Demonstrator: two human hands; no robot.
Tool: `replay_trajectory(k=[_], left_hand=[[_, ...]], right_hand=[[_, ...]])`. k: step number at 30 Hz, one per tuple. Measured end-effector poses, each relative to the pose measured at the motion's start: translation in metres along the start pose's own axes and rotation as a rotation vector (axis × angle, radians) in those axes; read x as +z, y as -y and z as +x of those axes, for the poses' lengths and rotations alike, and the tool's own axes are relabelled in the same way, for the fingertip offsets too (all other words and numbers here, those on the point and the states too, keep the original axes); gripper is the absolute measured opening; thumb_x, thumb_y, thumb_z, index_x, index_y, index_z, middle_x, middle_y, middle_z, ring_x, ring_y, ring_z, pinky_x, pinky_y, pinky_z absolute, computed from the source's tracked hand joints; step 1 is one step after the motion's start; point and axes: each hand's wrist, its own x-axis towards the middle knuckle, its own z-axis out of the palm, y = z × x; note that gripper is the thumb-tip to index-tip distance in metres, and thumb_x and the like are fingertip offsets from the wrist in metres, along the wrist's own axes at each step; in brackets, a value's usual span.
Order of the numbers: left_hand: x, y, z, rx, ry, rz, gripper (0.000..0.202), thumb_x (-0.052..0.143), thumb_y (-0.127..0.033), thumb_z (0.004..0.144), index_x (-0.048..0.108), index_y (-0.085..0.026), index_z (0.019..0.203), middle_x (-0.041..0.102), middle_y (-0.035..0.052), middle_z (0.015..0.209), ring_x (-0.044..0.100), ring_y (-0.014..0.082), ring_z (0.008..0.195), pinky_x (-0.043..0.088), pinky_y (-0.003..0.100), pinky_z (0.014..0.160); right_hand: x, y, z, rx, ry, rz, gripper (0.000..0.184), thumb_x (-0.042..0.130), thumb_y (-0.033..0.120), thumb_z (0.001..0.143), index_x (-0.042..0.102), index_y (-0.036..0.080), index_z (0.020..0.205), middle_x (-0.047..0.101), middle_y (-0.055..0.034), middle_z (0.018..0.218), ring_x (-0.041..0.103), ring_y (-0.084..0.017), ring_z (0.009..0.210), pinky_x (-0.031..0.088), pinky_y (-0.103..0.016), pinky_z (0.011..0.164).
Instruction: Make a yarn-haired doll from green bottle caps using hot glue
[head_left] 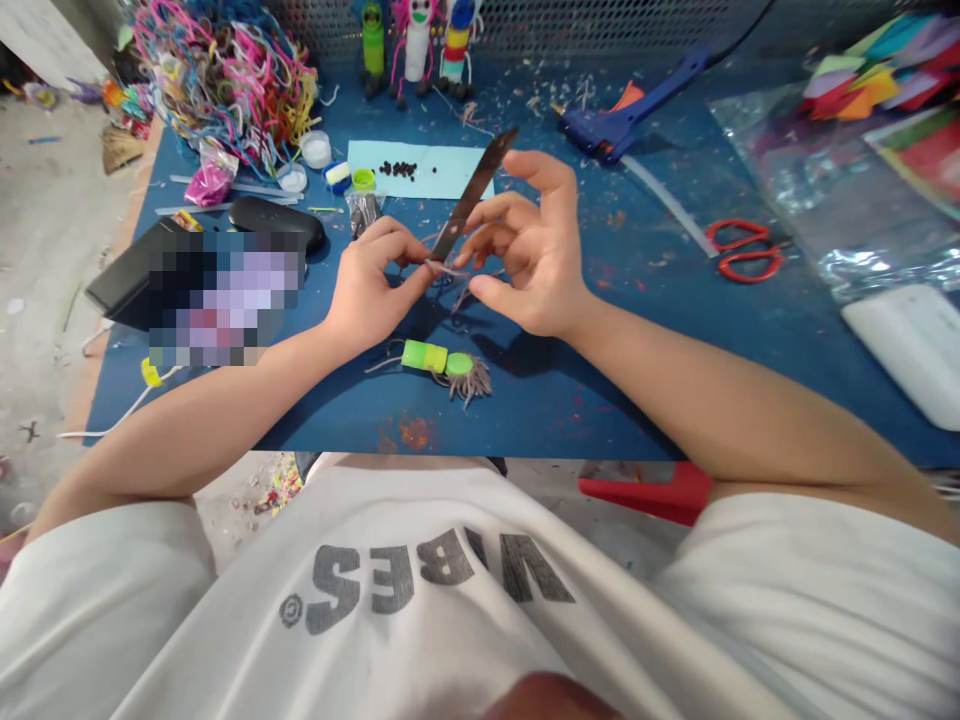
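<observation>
My left hand (379, 275) is closed, thumb and forefinger pinching the lower end of a dark flat metal strip (480, 185) together with greyish yarn strands (450, 270). The strip slants up to the right and has small holes in it. My right hand (536, 250) is beside it with fingers spread and bent, the thumb apart. Its middle fingers are close to the strip and the yarn; whether they touch is hard to tell. Below both hands lies a small green and yellow doll figure (425, 357), grey yarn fringe at its right end and thin strands at its left.
A yarn heap (225, 80) and several finished dolls (415, 45) are at the back. Black beads lie on light blue paper (457, 172). A blue glue gun (615, 125), red-handled scissors (750, 250) and a white box (911, 350) are right; a black case (277, 224) is left.
</observation>
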Motion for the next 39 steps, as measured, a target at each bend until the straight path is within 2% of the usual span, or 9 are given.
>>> replay_trajectory(k=[4, 8, 11, 14, 17, 21, 25, 29, 39], left_hand=[[0.0, -0.002, 0.001, -0.012, -0.01, -0.028, 0.016, 0.076, -0.031, 0.101, 0.072, -0.023, 0.088, 0.073, 0.0052, 0.098, 0.069, 0.0214, 0.093, 0.059, 0.043, 0.093], [0.001, -0.002, 0.001, 0.017, 0.046, -0.08, 0.017, 0.08, -0.036, 0.1, 0.075, -0.022, 0.091, 0.075, 0.0061, 0.1, 0.07, 0.0215, 0.093, 0.061, 0.041, 0.091], [0.003, 0.008, 0.0, 0.048, 0.048, -0.117, 0.015, 0.08, -0.037, 0.1, 0.078, -0.023, 0.105, 0.074, 0.0084, 0.108, 0.072, 0.024, 0.099, 0.063, 0.044, 0.096], [0.005, 0.028, 0.0, 0.053, 0.0, -0.13, 0.03, 0.081, -0.032, 0.097, 0.077, -0.025, 0.126, 0.071, 0.0123, 0.125, 0.072, 0.0291, 0.11, 0.062, 0.05, 0.104], [0.005, 0.045, 0.002, 0.015, -0.093, -0.135, 0.043, 0.078, -0.027, 0.096, 0.072, -0.028, 0.139, 0.067, 0.0136, 0.134, 0.07, 0.0333, 0.119, 0.059, 0.055, 0.111], [0.0, 0.044, 0.003, 0.003, -0.171, -0.174, 0.03, 0.072, -0.027, 0.098, 0.076, -0.029, 0.128, 0.073, 0.0093, 0.12, 0.07, 0.0301, 0.111, 0.059, 0.05, 0.103], [-0.005, 0.022, -0.001, 0.087, -0.064, -0.266, 0.012, 0.066, -0.032, 0.105, 0.077, -0.025, 0.104, 0.076, 0.0052, 0.099, 0.072, 0.0237, 0.096, 0.058, 0.044, 0.089], [-0.006, 0.009, -0.003, 0.146, 0.044, -0.312, 0.019, 0.064, -0.032, 0.107, 0.072, -0.024, 0.091, 0.072, 0.005, 0.091, 0.073, 0.0239, 0.092, 0.059, 0.045, 0.089], [-0.004, 0.01, 0.002, 0.192, 0.247, -0.33, 0.012, 0.066, -0.022, 0.096, 0.073, -0.021, 0.086, 0.075, 0.0048, 0.086, 0.07, 0.0211, 0.083, 0.059, 0.043, 0.079]], right_hand=[[-0.004, -0.011, 0.005, 0.05, -0.05, 0.097, 0.082, 0.071, 0.093, 0.085, 0.047, 0.044, 0.147, 0.072, -0.0015, 0.105, 0.07, -0.027, 0.082, 0.063, -0.049, 0.07], [0.007, -0.01, 0.011, 0.017, -0.057, -0.037, 0.067, 0.074, 0.097, 0.088, 0.071, 0.032, 0.104, 0.068, -0.0039, 0.09, 0.068, -0.027, 0.081, 0.062, -0.05, 0.075], [0.011, -0.016, 0.015, -0.059, -0.229, -0.013, 0.063, 0.074, 0.092, 0.093, 0.069, 0.03, 0.088, 0.066, -0.0032, 0.086, 0.065, -0.025, 0.077, 0.057, -0.047, 0.076], [0.003, -0.036, 0.02, -0.054, -0.475, 0.16, 0.054, 0.073, 0.087, 0.098, 0.063, 0.033, 0.094, 0.066, -0.0012, 0.083, 0.059, -0.023, 0.067, 0.049, -0.043, 0.066], [-0.009, -0.056, 0.023, -0.044, -0.534, 0.237, 0.053, 0.071, 0.086, 0.099, 0.055, 0.036, 0.101, 0.064, 0.0005, 0.077, 0.056, -0.024, 0.062, 0.042, -0.041, 0.061], [-0.007, -0.052, 0.018, -0.082, -0.418, 0.085, 0.052, 0.063, 0.086, 0.104, 0.05, 0.035, 0.105, 0.051, 0.0021, 0.071, 0.048, -0.022, 0.062, 0.041, -0.04, 0.065], [0.002, -0.027, 0.004, -0.168, -0.305, -0.174, 0.055, 0.072, 0.083, 0.1, 0.056, 0.032, 0.113, 0.05, 0.0033, 0.071, 0.042, -0.018, 0.059, 0.045, -0.039, 0.066], [0.003, -0.013, -0.008, -0.207, -0.086, -0.443, 0.042, 0.062, 0.063, 0.112, 0.071, 0.028, 0.133, 0.059, -0.0001, 0.071, 0.06, -0.022, 0.065, 0.051, -0.041, 0.074], [0.005, 0.001, -0.008, -0.231, 0.194, -0.695, 0.027, 0.057, 0.033, 0.104, 0.081, 0.021, 0.108, 0.075, -0.0075, 0.084, 0.069, -0.025, 0.082, 0.047, -0.038, 0.078]])
